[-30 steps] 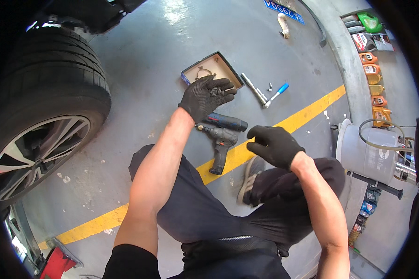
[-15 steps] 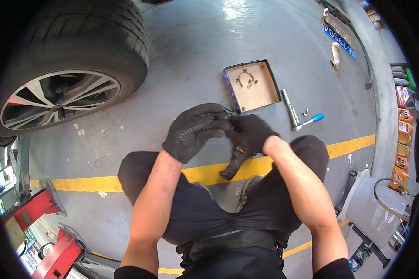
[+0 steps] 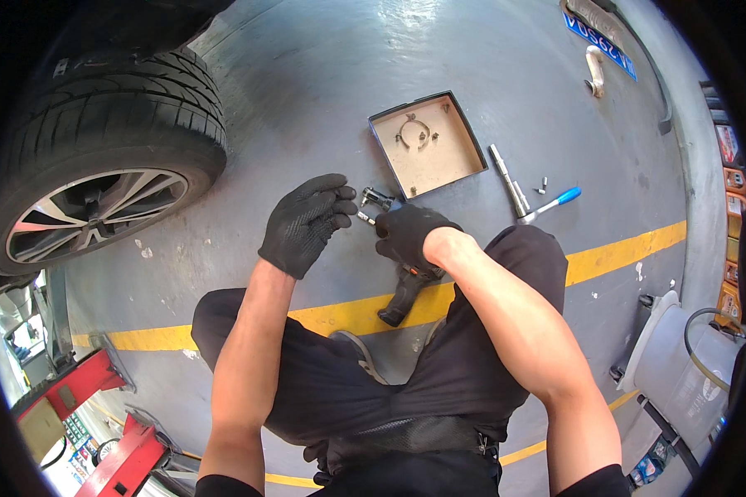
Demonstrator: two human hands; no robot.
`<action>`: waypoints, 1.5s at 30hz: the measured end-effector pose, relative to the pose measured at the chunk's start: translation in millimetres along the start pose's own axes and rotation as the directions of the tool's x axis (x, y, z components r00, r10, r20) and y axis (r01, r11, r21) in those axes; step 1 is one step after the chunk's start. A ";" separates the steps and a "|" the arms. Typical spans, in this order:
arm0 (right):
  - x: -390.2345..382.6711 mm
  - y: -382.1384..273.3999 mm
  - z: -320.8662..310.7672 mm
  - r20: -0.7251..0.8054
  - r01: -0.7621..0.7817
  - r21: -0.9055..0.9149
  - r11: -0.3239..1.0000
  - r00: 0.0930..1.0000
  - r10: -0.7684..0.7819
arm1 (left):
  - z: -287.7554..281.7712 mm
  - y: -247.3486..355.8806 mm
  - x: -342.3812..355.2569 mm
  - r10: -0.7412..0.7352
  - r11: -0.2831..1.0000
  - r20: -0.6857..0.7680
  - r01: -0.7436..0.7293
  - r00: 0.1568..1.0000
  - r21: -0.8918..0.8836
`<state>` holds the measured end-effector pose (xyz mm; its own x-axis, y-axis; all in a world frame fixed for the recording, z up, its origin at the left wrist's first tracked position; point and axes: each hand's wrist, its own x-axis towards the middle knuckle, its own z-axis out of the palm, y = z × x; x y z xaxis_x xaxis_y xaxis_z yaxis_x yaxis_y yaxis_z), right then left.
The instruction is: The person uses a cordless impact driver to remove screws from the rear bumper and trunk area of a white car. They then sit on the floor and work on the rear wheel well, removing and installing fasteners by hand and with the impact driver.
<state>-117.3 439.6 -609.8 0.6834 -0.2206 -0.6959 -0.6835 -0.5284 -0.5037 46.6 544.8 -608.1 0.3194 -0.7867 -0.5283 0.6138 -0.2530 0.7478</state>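
My left hand (image 3: 305,224), in a black glove, is raised with its fingers apart and holds nothing. Just to its right, my right hand (image 3: 414,236), also black-gloved, is closed. Past its fingers juts the metal head of a ratchet wrench (image 3: 378,198) with a bit of blue behind it; the grip itself is hidden. A small silver socket (image 3: 365,218) shows at the right thumb's tip; whether it is held I cannot tell. Below that hand lies a black pistol-grip power tool (image 3: 403,298), partly covered by it.
A shallow box (image 3: 439,153) with a metal ring clamp (image 3: 413,132) and small fasteners lies ahead. Right of it are a long socket bar (image 3: 507,178), a blue-handled ratchet (image 3: 555,204) and small sockets (image 3: 542,185). A car wheel (image 3: 99,207) stands left, a red jack (image 3: 66,385) below it.
My hands, together half a second ago, have parted, the left one opening. The ratchet head and silver socket now show between them. The view has shifted slightly.
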 end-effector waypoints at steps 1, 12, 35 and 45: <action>-0.4 2.4 3.6 0.030 0.008 -0.008 1.000 1.000 -0.008 | -8.3 0.0 5.2 -0.038 0.995 0.173 0.054 0.984 -0.087; 25.1 15.8 54.5 0.378 0.150 -0.329 0.932 0.925 -0.015 | 9.6 13.4 2.8 0.098 0.995 0.008 -0.098 0.995 0.006; 7.2 -24.9 -9.2 -0.795 0.566 0.269 0.779 0.588 -0.153 | -2.4 26.3 7.3 -0.021 0.696 0.386 0.290 0.922 -0.657; 13.4 -18.2 -16.1 -0.828 0.455 0.270 0.848 0.560 -0.037 | -14.7 1.8 7.2 0.003 0.888 0.278 0.125 0.961 -0.442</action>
<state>-91.6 433.1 -601.7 0.6202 -0.7827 0.0525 -0.3382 -0.3271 -0.8824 60.7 547.0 -616.5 0.1081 -0.9129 -0.3935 0.9043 -0.0741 0.4204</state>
